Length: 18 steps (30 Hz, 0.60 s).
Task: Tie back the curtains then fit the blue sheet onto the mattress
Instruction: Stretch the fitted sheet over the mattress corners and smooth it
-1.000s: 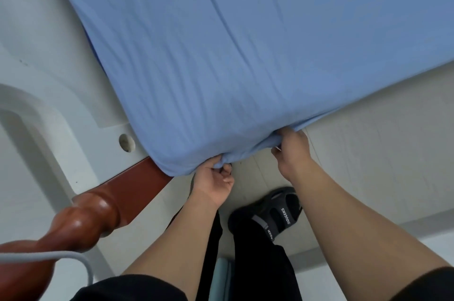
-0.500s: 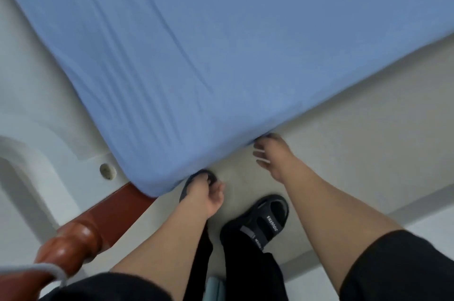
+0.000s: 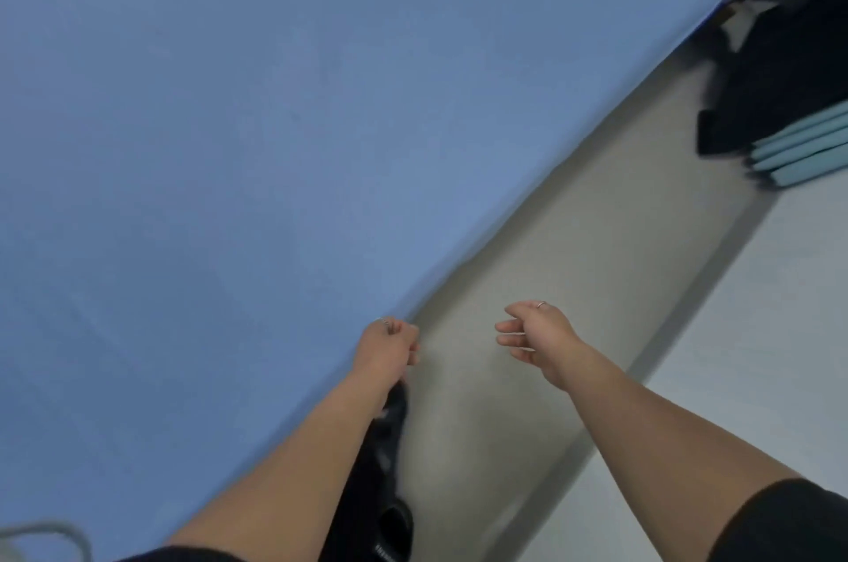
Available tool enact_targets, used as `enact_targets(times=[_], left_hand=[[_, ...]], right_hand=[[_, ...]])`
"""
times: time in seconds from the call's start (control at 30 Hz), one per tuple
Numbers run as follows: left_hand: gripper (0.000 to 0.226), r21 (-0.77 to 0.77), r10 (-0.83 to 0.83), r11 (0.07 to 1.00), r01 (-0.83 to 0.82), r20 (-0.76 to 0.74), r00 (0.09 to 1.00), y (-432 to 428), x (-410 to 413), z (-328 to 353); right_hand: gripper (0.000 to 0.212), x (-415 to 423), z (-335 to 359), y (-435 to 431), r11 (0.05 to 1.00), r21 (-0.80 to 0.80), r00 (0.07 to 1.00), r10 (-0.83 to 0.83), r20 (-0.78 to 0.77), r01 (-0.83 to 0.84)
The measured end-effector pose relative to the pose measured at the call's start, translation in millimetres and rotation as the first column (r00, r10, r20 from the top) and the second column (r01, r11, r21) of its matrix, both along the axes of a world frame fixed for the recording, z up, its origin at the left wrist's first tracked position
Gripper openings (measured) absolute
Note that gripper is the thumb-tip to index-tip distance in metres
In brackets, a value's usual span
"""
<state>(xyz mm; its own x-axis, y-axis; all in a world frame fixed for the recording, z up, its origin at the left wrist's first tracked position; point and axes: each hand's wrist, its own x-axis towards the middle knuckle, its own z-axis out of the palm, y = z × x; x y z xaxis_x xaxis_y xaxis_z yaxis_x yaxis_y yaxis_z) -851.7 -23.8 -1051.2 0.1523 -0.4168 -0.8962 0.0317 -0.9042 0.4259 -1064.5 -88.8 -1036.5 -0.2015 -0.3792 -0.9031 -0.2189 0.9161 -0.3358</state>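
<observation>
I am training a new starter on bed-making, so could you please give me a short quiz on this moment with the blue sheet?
1. True or false: the right hand grips the blue sheet.
2. What lies at the right edge of the view? A. a stack of flat teal items B. a red pillow C. a bucket
3. Which hand is at the sheet's near edge?
Key: 1. False: it is over the floor and holds nothing. 2. A. 3. The left hand.
</observation>
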Motion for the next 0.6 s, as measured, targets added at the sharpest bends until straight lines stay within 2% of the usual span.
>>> enact_targets(times=[0.1,0.23,0.33,0.4,0.5,0.6], left_hand=[[0.012,-0.033,-0.02,0.999,0.019,-0.024,1.0,-58.6,-40.3,3.2],[0.011,-0.001,-0.054,0.999,0.054,-0.117,0.992,-149.8,-94.7,-22.2],[0.012,0.045,-0.028,0.998,0.036,-0.169,0.985,-202.9,-121.8,-38.2],[0.013,0.093,-0.018,0.995,0.039,-0.214,0.977,-223.7,-135.1,-44.7],[0.01,0.252,0.144,0.966,-0.067,-0.302,0.942,-238.1,-153.7,-59.9],[0.013,0.331,0.22,0.937,-0.108,-0.321,0.921,-236.5,-168.7,-77.5]], right_hand=[[0.01,-27.5,-6.0,-56.7,0.995,-0.038,0.995,-0.093,-0.021,0.092],[0.013,-60.1,-44.5,-145.8,0.966,-0.088,0.969,-0.245,-0.011,0.243],[0.013,-70.8,-71.8,-204.9,0.959,-0.085,0.962,-0.273,-0.017,0.271],[0.021,-78.4,-82.4,-235.7,0.956,-0.115,0.962,-0.273,-0.017,0.269],[0.042,-87.9,-99.0,-274.7,0.965,-0.083,0.968,-0.25,-0.02,0.248],[0.055,-97.2,-115.6,-297.3,0.965,-0.083,0.968,-0.25,-0.002,0.249]])
